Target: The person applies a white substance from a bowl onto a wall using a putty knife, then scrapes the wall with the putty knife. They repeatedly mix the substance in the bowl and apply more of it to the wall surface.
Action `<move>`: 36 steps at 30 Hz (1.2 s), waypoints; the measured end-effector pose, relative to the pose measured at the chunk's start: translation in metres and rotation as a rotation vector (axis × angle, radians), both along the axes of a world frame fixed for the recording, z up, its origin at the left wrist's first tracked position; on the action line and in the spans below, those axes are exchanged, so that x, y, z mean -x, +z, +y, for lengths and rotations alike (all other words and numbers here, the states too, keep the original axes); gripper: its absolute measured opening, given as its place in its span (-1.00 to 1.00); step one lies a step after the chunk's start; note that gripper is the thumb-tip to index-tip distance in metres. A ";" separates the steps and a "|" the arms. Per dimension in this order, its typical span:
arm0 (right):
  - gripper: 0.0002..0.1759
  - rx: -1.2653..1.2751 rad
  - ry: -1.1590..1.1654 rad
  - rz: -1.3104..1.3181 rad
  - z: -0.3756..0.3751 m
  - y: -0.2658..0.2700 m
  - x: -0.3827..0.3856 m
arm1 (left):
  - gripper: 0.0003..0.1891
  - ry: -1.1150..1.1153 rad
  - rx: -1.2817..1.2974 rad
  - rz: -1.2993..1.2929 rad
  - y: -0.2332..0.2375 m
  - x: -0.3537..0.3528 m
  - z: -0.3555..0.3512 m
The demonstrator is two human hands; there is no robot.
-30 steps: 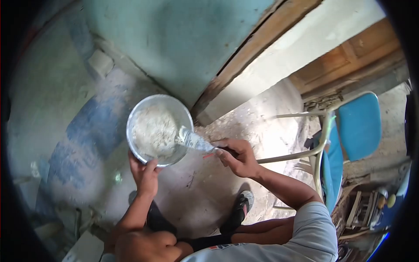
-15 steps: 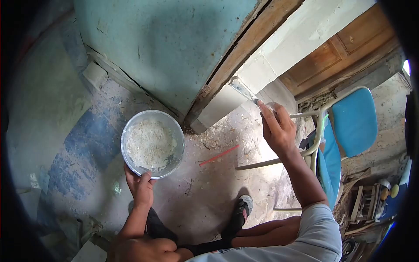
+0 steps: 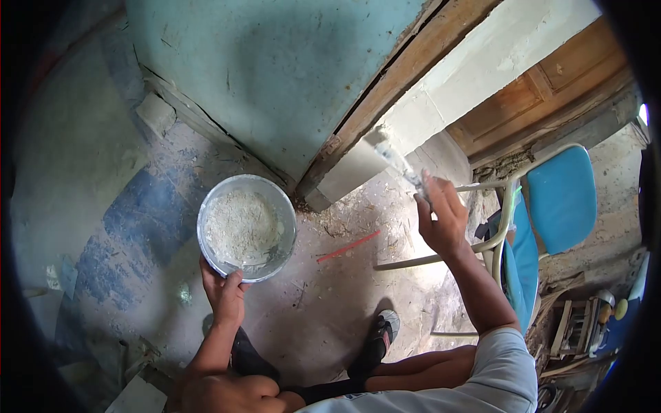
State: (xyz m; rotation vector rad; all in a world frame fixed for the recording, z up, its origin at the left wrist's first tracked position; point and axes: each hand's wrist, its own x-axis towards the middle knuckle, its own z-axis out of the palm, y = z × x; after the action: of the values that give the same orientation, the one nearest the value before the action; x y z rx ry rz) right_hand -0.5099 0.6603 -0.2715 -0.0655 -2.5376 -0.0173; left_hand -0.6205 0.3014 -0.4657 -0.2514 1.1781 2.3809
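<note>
My left hand (image 3: pixel 224 292) grips the near rim of a round grey bucket (image 3: pixel 281 219), thumb over the edge. Inside lies a whitish, lumpy plaster-like mix (image 3: pixel 241 224), some of it smeared on the wall. My right hand (image 3: pixel 444 219) is closed around the handle of a putty knife (image 3: pixel 395 160), which is smeared by motion. Its pale blade points up and left, overlapping the lower part of a white plastered wall edge (image 3: pixel 441 100) in this view. A worn wooden frame (image 3: pixel 385 86) runs alongside that edge.
A light blue panel (image 3: pixel 275 89) stands beyond the bucket. At right is a blue chair (image 3: pixel 561 199) with pale metal legs. A red strip (image 3: pixel 348 246) and debris lie on the floor. A block (image 3: pixel 155 114) sits at left; a wooden door (image 3: pixel 530 96) is at upper right.
The putty knife has moved slightly right and down, its blade tilting more steeply. The bucket sits slightly further right in view, still in my left hand.
</note>
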 end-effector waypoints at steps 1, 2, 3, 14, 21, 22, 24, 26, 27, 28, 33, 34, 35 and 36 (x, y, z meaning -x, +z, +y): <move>-0.49 0.031 0.005 0.071 0.000 0.002 0.002 | -0.09 0.001 0.028 0.018 -0.001 0.000 0.000; -0.53 0.017 -0.003 0.065 -0.001 0.008 0.006 | -0.10 -0.002 0.056 0.037 -0.002 -0.001 0.001; -0.53 0.016 -0.006 0.065 -0.003 0.014 0.009 | -0.10 -0.005 0.056 0.037 -0.002 -0.002 0.001; -0.58 0.038 0.076 0.085 0.002 0.024 0.025 | -0.06 0.000 0.048 -0.011 -0.002 0.000 -0.004; -0.64 0.092 0.085 0.116 0.001 0.022 0.023 | -0.05 0.008 0.042 -0.003 -0.005 -0.003 -0.004; -0.65 0.106 0.097 0.101 -0.001 0.017 0.023 | -0.05 0.006 0.036 0.003 -0.008 -0.003 -0.004; -0.66 0.050 0.127 0.071 0.004 0.008 0.025 | -0.04 0.004 0.031 0.010 -0.007 -0.002 -0.003; -0.67 -0.043 0.151 0.062 0.014 -0.002 0.030 | -0.04 -0.020 0.026 -0.001 -0.004 -0.003 -0.003; -0.67 -0.041 0.148 0.064 0.015 -0.006 0.029 | -0.04 -0.022 0.028 0.000 -0.003 -0.003 -0.003; -0.67 -0.019 0.136 0.043 0.015 -0.009 0.029 | -0.04 -0.018 0.029 0.000 -0.003 -0.003 -0.003; -0.68 -0.067 0.179 0.041 0.016 -0.012 0.028 | -0.05 -0.005 0.034 0.003 -0.006 -0.002 -0.004; -0.67 -0.068 0.162 0.067 0.015 -0.009 0.028 | -0.05 -0.003 0.043 0.005 -0.007 -0.002 -0.005; -0.67 -0.067 0.161 0.065 0.015 -0.007 0.029 | -0.05 -0.002 0.050 0.007 -0.008 -0.003 -0.005; -0.68 -0.062 0.143 0.072 0.015 -0.006 0.032 | -0.05 -0.004 0.049 0.004 -0.008 -0.003 -0.005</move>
State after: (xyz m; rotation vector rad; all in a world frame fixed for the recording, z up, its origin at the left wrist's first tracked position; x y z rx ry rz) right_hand -0.5421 0.6753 -0.2771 0.1372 -2.4619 -0.0367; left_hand -0.6175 0.2966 -0.4732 -0.2605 1.2392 2.3520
